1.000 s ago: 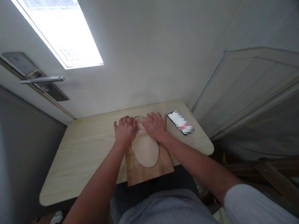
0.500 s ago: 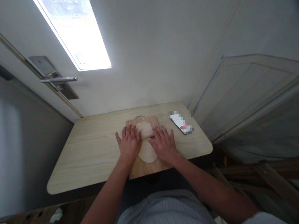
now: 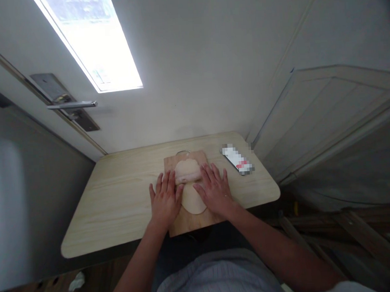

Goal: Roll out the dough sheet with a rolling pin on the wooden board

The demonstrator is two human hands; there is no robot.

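On a wooden cutting board [image 3: 182, 227] lies a flat, rounded, pale sheet [image 3: 193, 202] that looks like dough. Over its far half sits a thicker pale piece [image 3: 187, 169] with a rounded far edge and a raised near edge; whether the two are joined I cannot tell. My left hand [image 3: 165, 197] rests at the left side of the board, fingers spread, thumb by the near edge of the thicker piece. From the right, my right hand [image 3: 215, 188] lies with fingers apart, fingertips at that piece's right end and thumb at the sheet's edge.
The board has a metal handle [image 3: 183, 152] at its far end and lies on a light wood-grain table [image 3: 119, 202]. A phone [image 3: 236, 159] lies to the right. Behind the table stands a white door with a lever handle [image 3: 71, 105] and a bright window pane [image 3: 101, 50].
My left hand has drawn back and left, uncovering more of the thicker piece. My right hand has shifted slightly, and its fingers lie farther apart from the left ones. The view has tilted a little.
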